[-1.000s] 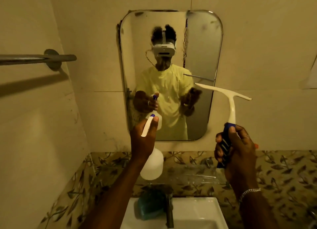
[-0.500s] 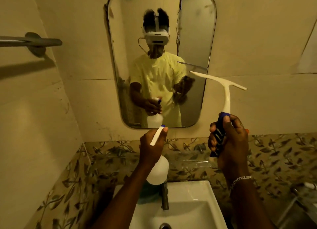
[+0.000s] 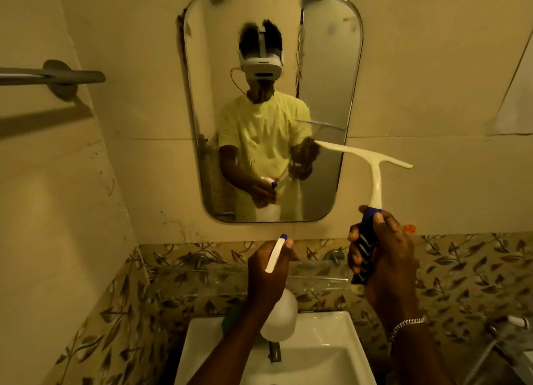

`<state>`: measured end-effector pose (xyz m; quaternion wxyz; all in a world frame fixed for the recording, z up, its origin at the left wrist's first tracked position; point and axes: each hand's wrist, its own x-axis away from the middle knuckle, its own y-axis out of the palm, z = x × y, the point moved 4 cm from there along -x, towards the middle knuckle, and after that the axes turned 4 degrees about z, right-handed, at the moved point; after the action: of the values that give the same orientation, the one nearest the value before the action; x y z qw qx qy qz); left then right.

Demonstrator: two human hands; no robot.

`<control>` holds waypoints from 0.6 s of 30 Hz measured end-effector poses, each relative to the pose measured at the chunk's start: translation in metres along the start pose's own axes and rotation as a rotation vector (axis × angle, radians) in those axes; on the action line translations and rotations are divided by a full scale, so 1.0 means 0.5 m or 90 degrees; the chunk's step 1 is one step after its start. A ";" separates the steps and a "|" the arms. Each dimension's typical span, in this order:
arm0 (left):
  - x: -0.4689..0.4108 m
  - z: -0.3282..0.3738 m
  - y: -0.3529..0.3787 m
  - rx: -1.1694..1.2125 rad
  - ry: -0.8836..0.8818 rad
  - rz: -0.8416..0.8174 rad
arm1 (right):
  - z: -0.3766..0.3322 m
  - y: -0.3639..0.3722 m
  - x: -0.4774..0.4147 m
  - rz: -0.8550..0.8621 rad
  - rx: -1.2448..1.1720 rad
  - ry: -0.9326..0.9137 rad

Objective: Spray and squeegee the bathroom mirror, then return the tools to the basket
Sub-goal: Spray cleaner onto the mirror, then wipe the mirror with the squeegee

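Both hands are closed on tools: the left hand (image 3: 266,265) wraps the spray bottle (image 3: 279,318) above the sink's (image 3: 331,353) back edge; the right hand (image 3: 380,257) grips the squeegee (image 3: 375,177), blade overlapping the mirror's (image 3: 326,67) right edge.

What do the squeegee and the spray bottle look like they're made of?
Squeegee: apparently moulded plastic, smooth cream head and neck, with a blue ribbed grip, perhaps rubbery. Spray bottle: seemingly translucent white plastic with a matte, rounded body and a white trigger tipped in blue.
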<state>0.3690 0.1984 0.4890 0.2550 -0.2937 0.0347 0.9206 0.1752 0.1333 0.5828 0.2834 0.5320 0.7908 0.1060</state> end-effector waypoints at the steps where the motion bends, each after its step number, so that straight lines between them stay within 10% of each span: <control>1: -0.004 -0.002 -0.017 0.003 0.003 0.011 | 0.006 0.015 -0.003 -0.011 0.004 0.007; 18: -0.206 0.104 -0.294 -0.038 0.177 0.136 | -0.140 0.522 -0.198 -0.204 0.079 -0.088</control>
<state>0.4857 0.2908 0.6021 0.1397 -0.4204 0.0735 0.8935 0.3668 0.1609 0.7954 0.3167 0.4216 0.8493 -0.0265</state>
